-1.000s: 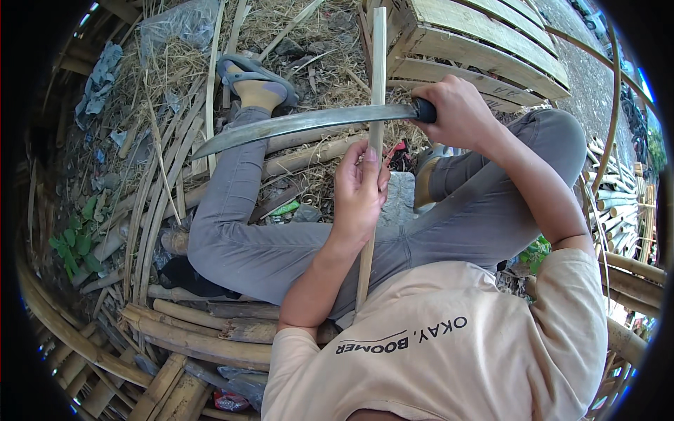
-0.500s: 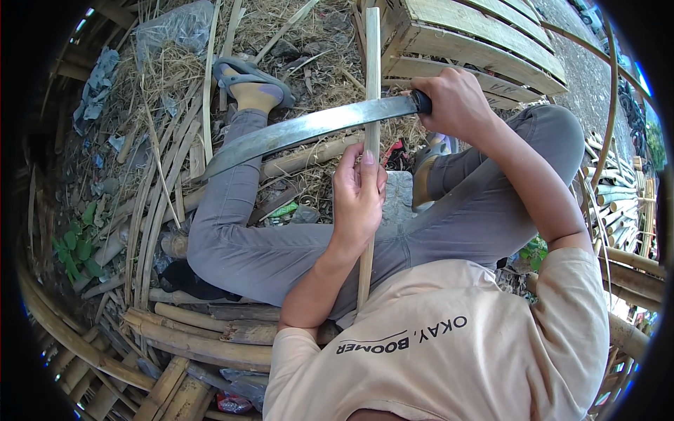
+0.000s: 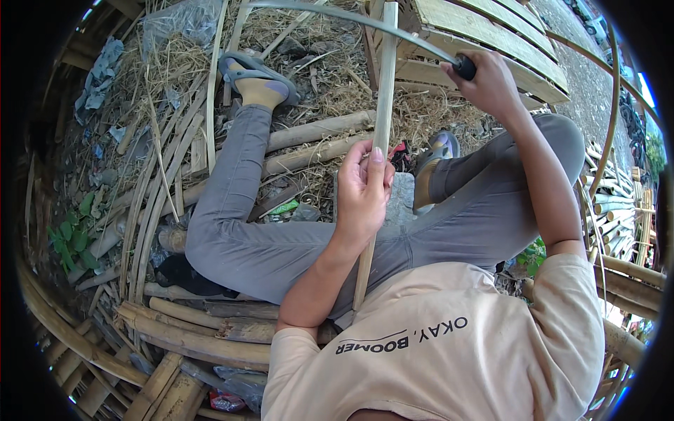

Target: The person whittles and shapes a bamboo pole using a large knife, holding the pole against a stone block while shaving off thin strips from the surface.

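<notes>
My left hand (image 3: 364, 184) is closed round a long, pale bamboo strip (image 3: 385, 105), thumb lying along its face. The strip's lower end rests against my lap at the shirt hem, and its upper end points away from me. At the upper right, my right hand (image 3: 488, 83) grips the black handle of a large, curved machete (image 3: 393, 31). Its blade is seen nearly edge-on and reaches left past the strip near its far end; whether the two touch I cannot tell. The blade's tip lies near the top edge of the picture.
A slatted wooden crate (image 3: 484, 42) stands at the far right. Long bamboo slats (image 3: 165, 165) and straw cover the ground on the left. Bamboo poles (image 3: 203, 344) lie beside my left hip. A grey stone block (image 3: 399, 200) sits between my legs, and cut bamboo (image 3: 611, 203) is stacked at right.
My right hand has moved the machete farther away and slightly right, and its blade has turned from flat to edge-on. The bamboo strip's far end has tilted slightly right in my left hand.
</notes>
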A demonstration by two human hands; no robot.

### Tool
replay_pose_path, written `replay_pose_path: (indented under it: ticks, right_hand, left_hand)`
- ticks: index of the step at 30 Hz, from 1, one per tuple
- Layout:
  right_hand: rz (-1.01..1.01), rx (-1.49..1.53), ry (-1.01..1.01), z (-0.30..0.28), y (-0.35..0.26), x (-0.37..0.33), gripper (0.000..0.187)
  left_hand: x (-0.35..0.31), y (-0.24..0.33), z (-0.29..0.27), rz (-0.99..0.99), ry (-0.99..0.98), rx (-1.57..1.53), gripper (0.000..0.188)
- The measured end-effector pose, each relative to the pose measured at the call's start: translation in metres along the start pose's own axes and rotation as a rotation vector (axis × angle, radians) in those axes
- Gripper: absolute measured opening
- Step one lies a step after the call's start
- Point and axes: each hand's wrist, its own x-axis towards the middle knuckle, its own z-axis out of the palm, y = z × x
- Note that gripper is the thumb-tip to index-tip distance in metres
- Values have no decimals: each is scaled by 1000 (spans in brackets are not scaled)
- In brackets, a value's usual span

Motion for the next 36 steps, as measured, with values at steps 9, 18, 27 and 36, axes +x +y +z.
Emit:
replay_pose_path:
  ticks: [9,18,27,36]
  right_hand:
    - [-297,78,-214,10,-45,-26,18]
    - [-277,23,-195,15,-41,-27,18]
    - [-294,-85,-164,13,-36,-19,18]
    - [54,-149,90,-2,13,17,25]
  left_hand:
    - [-2,-5,1,-120,-73,-120,23]
    - [-9,-11,6,-39,-12,114,23]
    - [-6,-12,3,0,-6,124,24]
    - [-11,-10,3,9,-29,55,24]
